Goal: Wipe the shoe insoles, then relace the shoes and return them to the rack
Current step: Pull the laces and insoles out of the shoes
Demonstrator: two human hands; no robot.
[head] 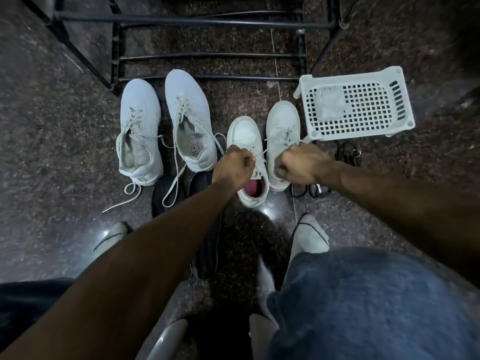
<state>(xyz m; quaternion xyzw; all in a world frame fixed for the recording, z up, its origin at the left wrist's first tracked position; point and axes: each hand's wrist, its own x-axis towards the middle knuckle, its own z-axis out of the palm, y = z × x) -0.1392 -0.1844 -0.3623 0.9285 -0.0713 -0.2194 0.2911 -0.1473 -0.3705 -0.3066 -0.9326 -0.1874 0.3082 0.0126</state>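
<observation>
White lace ends are pinched in the curled fingers of both the left hand (232, 166) and right hand (298, 166) over the small shoe (246, 141) on the floor (relacing, seemingly), so next comes tightening, then the rack (207, 56).

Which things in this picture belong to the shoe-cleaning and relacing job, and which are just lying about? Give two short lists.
Part of the job:
- small white shoe, its lace pulled by the left hand and right hand
- its partner shoe
- two larger white sneakers
- black shoe rack

Lying about:
- white plastic basket
- dark items by the basket
</observation>
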